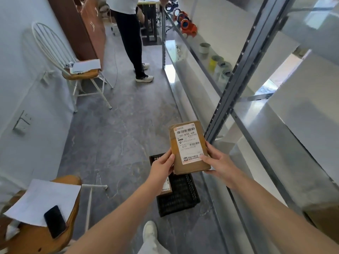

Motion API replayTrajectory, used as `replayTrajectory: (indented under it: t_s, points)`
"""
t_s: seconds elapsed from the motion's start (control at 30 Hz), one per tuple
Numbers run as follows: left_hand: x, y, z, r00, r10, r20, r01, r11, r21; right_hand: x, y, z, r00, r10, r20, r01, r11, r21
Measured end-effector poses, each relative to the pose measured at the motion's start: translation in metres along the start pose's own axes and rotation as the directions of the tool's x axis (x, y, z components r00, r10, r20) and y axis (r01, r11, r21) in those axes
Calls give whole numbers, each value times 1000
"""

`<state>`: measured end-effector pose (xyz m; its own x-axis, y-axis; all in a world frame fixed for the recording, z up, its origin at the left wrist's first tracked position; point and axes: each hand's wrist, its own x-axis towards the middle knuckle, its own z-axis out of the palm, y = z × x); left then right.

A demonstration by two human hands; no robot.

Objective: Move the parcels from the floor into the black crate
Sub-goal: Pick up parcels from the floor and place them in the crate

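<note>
The left hand [162, 166] grips the left edge of a brown cardboard parcel [189, 147], and the right hand [218, 163] clasps its lower right corner, thumb on the white shipping label [189, 143]. The parcel is held up in the air, label facing the camera, above the black crate [180, 197] on the grey floor [119, 143]. Another labelled parcel [166, 186] lies inside the crate. A metal shelving rack [256, 99] stands just right of the crate.
</note>
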<state>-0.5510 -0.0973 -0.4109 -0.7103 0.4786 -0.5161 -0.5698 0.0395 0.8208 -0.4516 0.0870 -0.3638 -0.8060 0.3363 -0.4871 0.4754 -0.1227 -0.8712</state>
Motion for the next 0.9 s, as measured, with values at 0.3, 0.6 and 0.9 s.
replayTrajectory:
  t_s: [0.3,0.6,0.9]
  points:
    - [109,4,-52,995,-95,-9,95,992,77,111,12,37,987,137,-86,-139,990,-24]
    - [195,-74,-50,960,-240,-148,256,961,104,206,99,23,941,326,-94,-329,944,-18]
    - [279,-221,-56,885,-441,-149,466,849,250,293,275,-12,826,561,-53,-563,825,-46]
